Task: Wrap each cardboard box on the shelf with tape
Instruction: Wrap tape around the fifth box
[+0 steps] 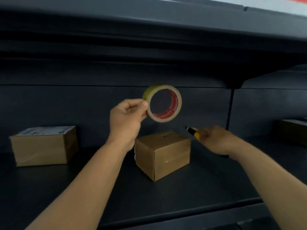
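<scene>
My left hand (127, 117) pinches the rim of a roll of clear tape (176, 97) with a red inner core, held up above the shelf. Below it a small cardboard box (163, 154) sits on the dark shelf (116, 188), turned corner-on toward me, with glossy tape on its sides. My right hand (216, 140) grips a yellow and black utility knife (192, 131), its tip pointing up and left just right of that box. A second cardboard box (41, 146) with a printed label on top stands at the left.
A third brown box (292, 131) shows partly at the far right, beyond a vertical shelf upright (230, 110). Another dark shelf board (149, 39) hangs overhead. The shelf's front lip (182, 211) runs across the bottom.
</scene>
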`<state>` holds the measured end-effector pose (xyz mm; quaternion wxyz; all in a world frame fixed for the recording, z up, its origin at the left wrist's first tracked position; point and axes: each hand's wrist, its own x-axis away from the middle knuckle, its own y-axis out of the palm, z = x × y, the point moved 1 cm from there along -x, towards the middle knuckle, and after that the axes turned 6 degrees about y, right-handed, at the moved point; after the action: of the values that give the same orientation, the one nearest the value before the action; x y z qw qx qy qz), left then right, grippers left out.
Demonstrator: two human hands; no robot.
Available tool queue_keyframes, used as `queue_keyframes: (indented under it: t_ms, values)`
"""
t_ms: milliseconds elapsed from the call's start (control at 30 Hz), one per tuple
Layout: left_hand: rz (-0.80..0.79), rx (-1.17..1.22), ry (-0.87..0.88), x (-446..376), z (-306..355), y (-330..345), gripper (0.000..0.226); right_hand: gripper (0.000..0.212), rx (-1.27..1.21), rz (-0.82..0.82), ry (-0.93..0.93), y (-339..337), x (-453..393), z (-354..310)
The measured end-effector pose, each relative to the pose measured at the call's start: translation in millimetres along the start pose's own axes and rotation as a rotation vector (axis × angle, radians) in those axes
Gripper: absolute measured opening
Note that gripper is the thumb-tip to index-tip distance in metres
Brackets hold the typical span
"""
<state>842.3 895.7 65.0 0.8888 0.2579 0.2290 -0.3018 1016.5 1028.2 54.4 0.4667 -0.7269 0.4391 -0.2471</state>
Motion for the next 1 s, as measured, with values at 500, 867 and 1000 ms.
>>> queue_keyframes:
  t_ms: [500, 867, 1000]
  values:
    - [-0.064, -0.293, 0.050, 18, -19, 48, 0.005, 0.058, -0.270, -0.128, -0.196, 16, -35, 25]
    - [-0.123, -0.475, 0.304, 20, -9, 29, 0.014, 0.055, -0.858, -0.466, -0.340, 14, -14, -4]
    - [-0.170, -0.289, 0.233, 15, -3, 23, 0.023, 0.075, -1.234, -0.347, -0.314, 16, -20, -24]
